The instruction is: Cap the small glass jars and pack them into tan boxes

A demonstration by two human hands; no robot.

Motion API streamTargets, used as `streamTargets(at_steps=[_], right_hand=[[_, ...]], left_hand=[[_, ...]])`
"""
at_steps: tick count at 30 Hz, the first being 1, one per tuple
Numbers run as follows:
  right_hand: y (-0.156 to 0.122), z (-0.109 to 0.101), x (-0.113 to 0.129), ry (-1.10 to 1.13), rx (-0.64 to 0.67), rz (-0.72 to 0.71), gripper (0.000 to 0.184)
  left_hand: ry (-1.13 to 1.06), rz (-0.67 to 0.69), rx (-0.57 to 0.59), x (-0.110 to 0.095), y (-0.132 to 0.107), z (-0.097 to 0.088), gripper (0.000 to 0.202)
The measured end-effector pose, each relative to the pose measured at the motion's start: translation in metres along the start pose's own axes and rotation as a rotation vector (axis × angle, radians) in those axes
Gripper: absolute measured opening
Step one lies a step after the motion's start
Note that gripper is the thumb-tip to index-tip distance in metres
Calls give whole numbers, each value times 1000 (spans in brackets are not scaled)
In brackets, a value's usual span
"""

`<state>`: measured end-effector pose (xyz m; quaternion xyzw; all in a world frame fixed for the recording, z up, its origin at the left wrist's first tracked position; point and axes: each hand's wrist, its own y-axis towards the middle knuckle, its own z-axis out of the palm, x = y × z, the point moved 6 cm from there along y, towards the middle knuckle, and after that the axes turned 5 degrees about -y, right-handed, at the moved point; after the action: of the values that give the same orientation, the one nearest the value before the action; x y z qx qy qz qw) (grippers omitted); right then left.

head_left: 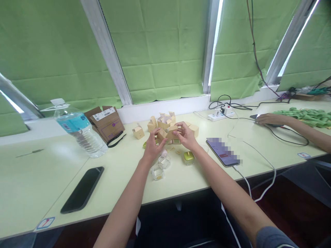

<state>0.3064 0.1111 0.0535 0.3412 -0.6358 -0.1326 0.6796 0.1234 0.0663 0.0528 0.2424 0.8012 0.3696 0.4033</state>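
Note:
Between my two hands is a small tan cardboard box (pixel 162 134). My left hand (pixel 153 146) grips its left side, and my right hand (pixel 185 136) pinches a flap on its right. Several similar little boxes stand just behind, one box (pixel 138 132) apart to the left with its top flaps up. Below my hands sit clear plastic containers, one clear container (pixel 157 172) nearest me. A small container with a yellow-green lid (pixel 189 156) stands beneath my right wrist. Another green piece (pixel 144 145) is partly hidden by my left hand.
A large water bottle (pixel 80 129) and an open brown carton (pixel 108 124) stand at left, with a black phone (pixel 82 189) in front. At right lie a charging phone (pixel 222 152), a power strip (pixel 221 113) and cables. Another person's hand (pixel 270 119) rests farther right, by green strips (pixel 307 116).

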Motion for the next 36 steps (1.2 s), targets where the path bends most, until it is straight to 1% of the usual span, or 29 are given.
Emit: streamTargets(at_steps=[5,14,23,27,31,36], right_hand=[[-1,2,5,29,34,-25,33],[-1,6,4,42,71,-1,36],[-1,4,-5,-32,64,46,40],[-1,3,-5,-56,41,84,43],[0,3,0,-61,30,62,41],[0,2,4,-138,19,35,41]], left_hand=[[59,50,-22,-3,0,-3,44],[115,122,-5,-17,3,-5,28],[96,137,19,-22,3,-4,22],[82,169,23,-25,3,-4,20],[76,181,40,-27,3,-3,20],[63,178,45,-27,2,-3,22]])
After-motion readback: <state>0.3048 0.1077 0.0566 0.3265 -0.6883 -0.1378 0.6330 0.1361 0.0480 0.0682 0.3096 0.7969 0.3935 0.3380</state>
